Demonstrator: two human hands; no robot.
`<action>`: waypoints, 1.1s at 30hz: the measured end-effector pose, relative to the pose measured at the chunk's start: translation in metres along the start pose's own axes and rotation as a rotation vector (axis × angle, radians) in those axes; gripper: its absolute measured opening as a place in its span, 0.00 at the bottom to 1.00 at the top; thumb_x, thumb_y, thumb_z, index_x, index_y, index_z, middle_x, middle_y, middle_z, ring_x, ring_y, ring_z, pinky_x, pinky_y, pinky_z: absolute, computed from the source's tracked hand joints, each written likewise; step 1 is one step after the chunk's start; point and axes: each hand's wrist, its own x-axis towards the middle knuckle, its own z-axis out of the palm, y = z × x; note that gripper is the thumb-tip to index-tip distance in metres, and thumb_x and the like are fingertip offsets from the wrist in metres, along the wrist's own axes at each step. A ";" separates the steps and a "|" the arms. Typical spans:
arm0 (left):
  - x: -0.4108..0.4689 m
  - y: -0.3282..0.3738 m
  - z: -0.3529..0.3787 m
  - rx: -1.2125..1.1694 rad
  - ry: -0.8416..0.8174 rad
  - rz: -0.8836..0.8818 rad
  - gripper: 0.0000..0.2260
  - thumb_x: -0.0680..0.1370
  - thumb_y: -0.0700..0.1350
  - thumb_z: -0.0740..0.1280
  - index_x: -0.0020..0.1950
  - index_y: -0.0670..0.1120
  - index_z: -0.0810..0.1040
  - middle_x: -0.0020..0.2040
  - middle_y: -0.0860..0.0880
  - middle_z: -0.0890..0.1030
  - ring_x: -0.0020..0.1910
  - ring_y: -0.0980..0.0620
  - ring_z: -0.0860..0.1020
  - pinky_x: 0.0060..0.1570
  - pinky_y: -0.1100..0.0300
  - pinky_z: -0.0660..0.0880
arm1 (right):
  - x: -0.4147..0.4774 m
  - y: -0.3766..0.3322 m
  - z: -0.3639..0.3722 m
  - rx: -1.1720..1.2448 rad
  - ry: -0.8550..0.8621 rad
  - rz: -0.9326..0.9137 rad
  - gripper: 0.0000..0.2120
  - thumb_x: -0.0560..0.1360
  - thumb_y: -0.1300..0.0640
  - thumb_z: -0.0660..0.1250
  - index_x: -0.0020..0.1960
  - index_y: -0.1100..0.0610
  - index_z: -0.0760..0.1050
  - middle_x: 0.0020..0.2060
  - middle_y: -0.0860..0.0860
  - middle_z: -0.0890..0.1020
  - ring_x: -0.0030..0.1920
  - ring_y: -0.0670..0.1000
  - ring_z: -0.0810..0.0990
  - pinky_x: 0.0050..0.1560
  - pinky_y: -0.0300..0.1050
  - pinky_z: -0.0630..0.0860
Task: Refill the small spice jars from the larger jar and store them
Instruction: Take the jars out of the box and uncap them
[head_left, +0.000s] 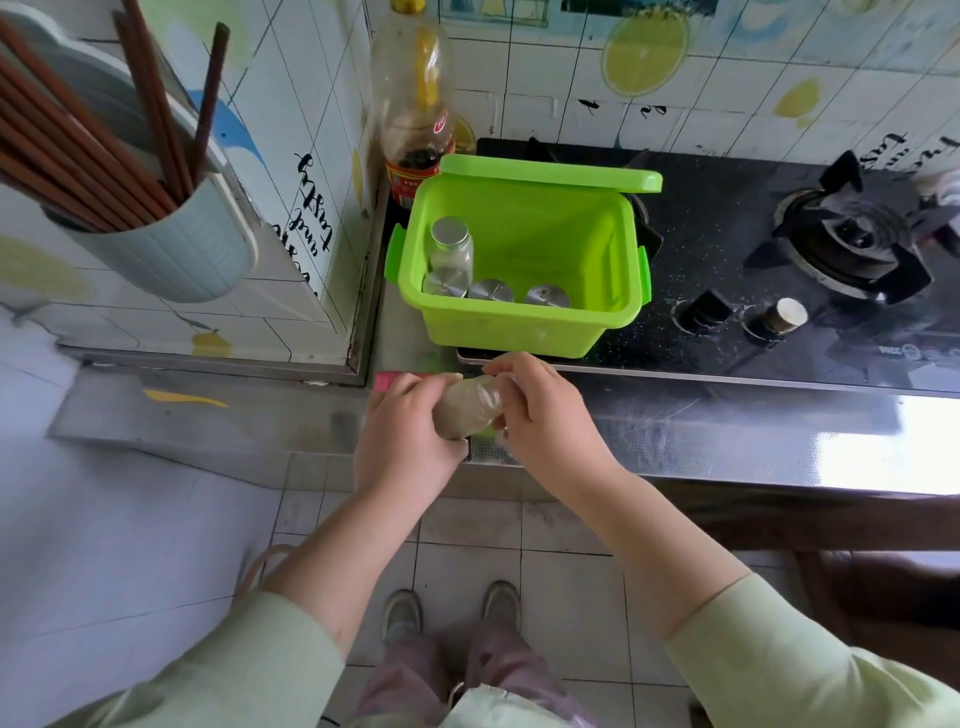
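Both hands meet over the front edge of the steel counter (727, 431), closed on one large jar (467, 408) tipped on its side and full of pale brown powder; the left hand (402, 431) wraps its body from below and behind, fingers curled tight, while the right hand (540, 415) pinches the jar's mouth end with its fingertips (the lid itself is hidden, so whether it is on cannot be told). Just behind the hands a green plastic box (519, 322) stands on the near corner of the black gas stove (779, 291), its lid (550, 174) propped open at the back; inside, along the left and front walls, stand four small spice jars (451, 254) with silver caps; a dark sauce bottle (413, 104) rises behind the box in the tiled corner.
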 end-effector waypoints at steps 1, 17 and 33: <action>0.002 -0.001 0.001 -0.033 -0.007 0.001 0.28 0.62 0.41 0.74 0.61 0.56 0.77 0.52 0.53 0.76 0.54 0.47 0.76 0.50 0.50 0.77 | 0.000 0.000 -0.002 0.042 0.015 0.038 0.11 0.80 0.61 0.55 0.57 0.55 0.74 0.43 0.49 0.80 0.40 0.51 0.81 0.43 0.44 0.76; 0.011 -0.004 0.026 -0.587 -0.098 -0.334 0.21 0.64 0.40 0.78 0.51 0.58 0.77 0.47 0.57 0.82 0.48 0.60 0.80 0.49 0.63 0.76 | -0.001 0.110 0.006 0.885 0.497 1.031 0.11 0.72 0.72 0.63 0.53 0.65 0.78 0.31 0.52 0.77 0.30 0.48 0.74 0.37 0.40 0.74; 0.013 -0.013 0.045 -0.575 -0.088 -0.355 0.22 0.64 0.39 0.77 0.50 0.61 0.77 0.48 0.59 0.82 0.49 0.61 0.79 0.49 0.65 0.76 | 0.039 0.163 0.020 0.304 0.518 0.934 0.15 0.73 0.63 0.63 0.56 0.51 0.79 0.50 0.49 0.83 0.50 0.54 0.81 0.56 0.51 0.78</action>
